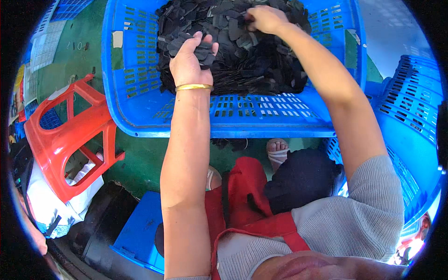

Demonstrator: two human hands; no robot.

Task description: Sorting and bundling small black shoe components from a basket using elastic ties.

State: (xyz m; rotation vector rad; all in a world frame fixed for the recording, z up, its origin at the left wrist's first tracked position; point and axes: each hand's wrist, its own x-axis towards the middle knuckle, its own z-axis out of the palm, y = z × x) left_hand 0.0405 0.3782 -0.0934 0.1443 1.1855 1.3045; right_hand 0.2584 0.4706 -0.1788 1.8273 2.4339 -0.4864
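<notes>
Green floor [93, 35] skirts the blue crate's left edge [107, 51]; left hand [189, 63] cups black pieces [204, 55], best level; right hand [266, 19], grip unclear.

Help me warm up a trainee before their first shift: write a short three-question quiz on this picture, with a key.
1. Which wrist wears the gold-coloured bangle? A) right B) left C) neither
2. True or false: the left hand is empty.
3. Fill in: the right hand is at the pile of dark pieces inside a ____ basket.

Key:
1. B
2. False; it holds a small batch of flat dark chips.
3. Blue
</notes>
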